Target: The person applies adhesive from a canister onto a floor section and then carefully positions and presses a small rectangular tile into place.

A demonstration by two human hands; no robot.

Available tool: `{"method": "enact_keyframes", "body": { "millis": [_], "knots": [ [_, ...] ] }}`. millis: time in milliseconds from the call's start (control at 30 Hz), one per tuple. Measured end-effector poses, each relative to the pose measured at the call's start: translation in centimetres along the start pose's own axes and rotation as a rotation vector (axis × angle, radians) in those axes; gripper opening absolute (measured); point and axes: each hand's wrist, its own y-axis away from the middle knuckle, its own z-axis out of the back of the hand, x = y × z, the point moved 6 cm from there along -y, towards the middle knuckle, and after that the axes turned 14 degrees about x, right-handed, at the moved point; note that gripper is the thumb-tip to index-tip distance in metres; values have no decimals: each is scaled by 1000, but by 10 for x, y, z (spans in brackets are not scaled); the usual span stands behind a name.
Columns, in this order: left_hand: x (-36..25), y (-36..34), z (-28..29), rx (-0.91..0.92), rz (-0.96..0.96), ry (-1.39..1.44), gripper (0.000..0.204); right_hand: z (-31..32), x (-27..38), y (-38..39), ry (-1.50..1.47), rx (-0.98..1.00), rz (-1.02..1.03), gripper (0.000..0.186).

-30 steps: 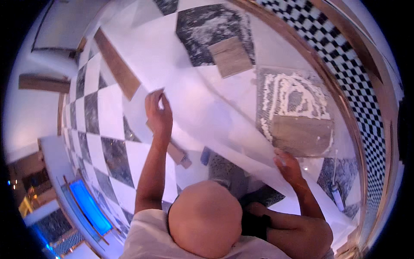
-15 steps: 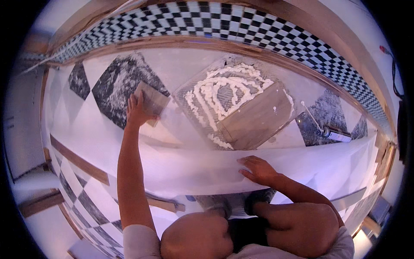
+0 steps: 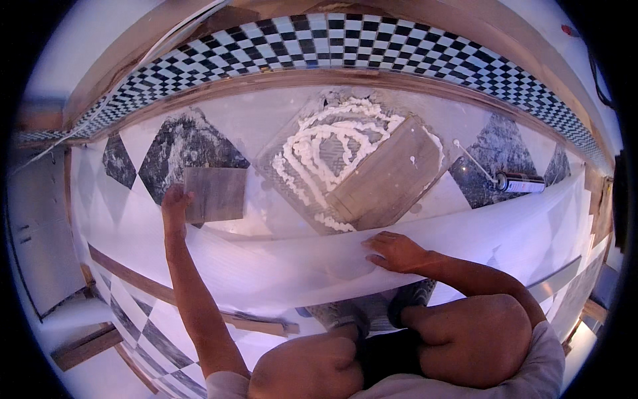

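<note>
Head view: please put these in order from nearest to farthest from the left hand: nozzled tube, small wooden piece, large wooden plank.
1. Small wooden piece: at the left hand, which grips its left edge.
2. Large wooden plank: right of center, lying slanted.
3. Nozzled tube: far right, beyond the plank.

Short plank (image 3: 216, 193) at a new angle
</note>
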Motion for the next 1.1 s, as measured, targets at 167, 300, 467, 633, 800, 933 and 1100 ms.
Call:
{"method": "enact_keyframes", "body": {
  "millis": [167,300,467,633,800,933,1100],
  "knots": [
    [-6,-1,-51,-3,-15,311,25,13,0,-6,-21,-53,-14,44],
    [-52,-38,-152,170,-89,366,24,26,-19,-10,-73,-147,-56,41],
    [-92,-96,-236,334,-96,350,15,68,-28,-20,-274,-288,-166,35],
    [-125,-139,-320,484,-175,190,12,90,-79,-53,-1146,-568,-46,39],
    [-154,-145,-362,393,-366,-459,27,115,-100,-60,-1212,-713,-174,34],
    [-172,-108,-377,152,-776,-934,44,120,-116,-63,-1189,-808,-232,32],
    [-153,-73,-404,373,-871,-1012,42,115,-134,-64,-1159,-887,-280,29]
  ]
}}
